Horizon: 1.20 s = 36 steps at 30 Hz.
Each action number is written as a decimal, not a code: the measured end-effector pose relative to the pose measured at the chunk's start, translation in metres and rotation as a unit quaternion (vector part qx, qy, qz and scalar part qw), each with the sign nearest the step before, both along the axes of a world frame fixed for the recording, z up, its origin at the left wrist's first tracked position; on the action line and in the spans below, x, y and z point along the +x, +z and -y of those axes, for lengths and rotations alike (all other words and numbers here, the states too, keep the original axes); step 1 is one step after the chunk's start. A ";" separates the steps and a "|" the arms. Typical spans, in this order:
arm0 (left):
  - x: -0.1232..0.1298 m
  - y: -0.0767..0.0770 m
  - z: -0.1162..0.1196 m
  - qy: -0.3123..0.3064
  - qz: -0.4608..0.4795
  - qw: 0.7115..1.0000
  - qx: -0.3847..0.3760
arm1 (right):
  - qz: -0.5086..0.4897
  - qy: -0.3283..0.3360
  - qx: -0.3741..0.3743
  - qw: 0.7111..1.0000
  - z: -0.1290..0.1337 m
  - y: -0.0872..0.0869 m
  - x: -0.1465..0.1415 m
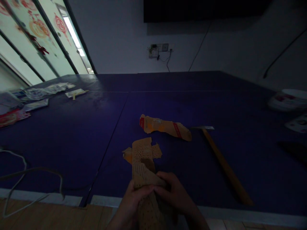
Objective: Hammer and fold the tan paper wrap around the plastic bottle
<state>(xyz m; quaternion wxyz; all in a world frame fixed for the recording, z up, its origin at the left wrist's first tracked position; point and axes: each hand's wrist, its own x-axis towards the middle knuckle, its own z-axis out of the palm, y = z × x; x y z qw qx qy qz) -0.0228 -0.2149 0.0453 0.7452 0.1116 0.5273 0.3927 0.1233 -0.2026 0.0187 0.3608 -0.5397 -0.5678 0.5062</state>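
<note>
A long piece of torn brown cardboard (142, 150), dotted with small holes, runs from the front edge of the purple surface toward me. My left hand (137, 198) is closed around its left side, thumb on top. From the right, my right hand (174, 191) pinches a torn, ribbed flap of the same cardboard, and the two thumbs meet at the middle. Just beyond lies a loose torn cardboard strip (165, 127) with red and orange tape-like marks. A hammer-like tool (224, 163) with a wooden handle and thin metal head rests to the right.
The purple tabletop (182, 102) has a seam running through it. White cables (24, 166) loop at the left front. Packets and papers (45, 91) lie far left. A patterned bowl-like container (290, 99) stands at the right, and a dark object (294, 151) lies nearer.
</note>
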 end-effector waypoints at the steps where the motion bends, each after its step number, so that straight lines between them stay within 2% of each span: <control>1: 0.000 0.000 -0.001 0.010 -0.007 1.000 0.004 | 0.013 0.015 0.007 1.000 -0.001 0.002 0.000; 4: -0.002 -0.003 -0.003 -0.005 0.020 1.000 0.012 | 0.013 0.070 0.033 0.997 -0.003 0.006 -0.004; 8: 0.000 -0.006 -0.004 -0.048 0.069 0.996 0.001 | 0.012 0.048 0.062 0.997 -0.004 0.006 -0.007; 13: 0.005 -0.008 0.000 0.017 -0.022 0.999 0.017 | 0.053 0.062 0.066 0.994 -0.005 0.017 -0.006; 16: 0.007 -0.010 0.001 0.037 -0.039 0.998 0.010 | 0.059 0.061 0.056 0.995 -0.006 0.022 -0.007; 20: 0.010 -0.010 0.000 0.059 -0.021 0.998 -0.015 | 0.071 0.076 0.084 0.991 -0.005 0.018 -0.011; 24: 0.009 -0.006 -0.002 0.087 -0.066 0.994 0.003 | 0.098 0.098 0.109 0.984 -0.009 0.011 -0.009; 26: 0.006 -0.003 -0.001 0.088 -0.082 0.993 -0.011 | 0.118 0.065 0.113 0.984 -0.016 0.009 -0.004; 27: 0.005 -0.001 -0.001 0.089 -0.086 0.992 -0.018 | 0.129 0.020 0.110 0.985 -0.020 0.008 0.000; 29: 0.002 0.002 0.000 0.098 -0.096 0.990 -0.022 | 0.130 -0.102 0.089 0.982 -0.025 0.008 0.011; 31: -0.001 0.006 -0.001 0.112 -0.102 0.988 -0.010 | 0.069 -0.175 0.039 0.981 -0.023 0.009 0.024; 32: -0.001 0.007 -0.002 0.117 -0.103 0.988 -0.005 | 0.019 -0.176 0.006 0.984 -0.018 0.010 0.031; 34: -0.003 0.007 -0.005 0.122 -0.100 0.987 0.001 | -0.069 -0.115 -0.058 0.989 0.001 0.015 0.046; 36: -0.005 0.006 -0.008 0.128 -0.101 0.987 0.001 | -0.068 -0.033 -0.102 0.992 0.024 0.021 0.060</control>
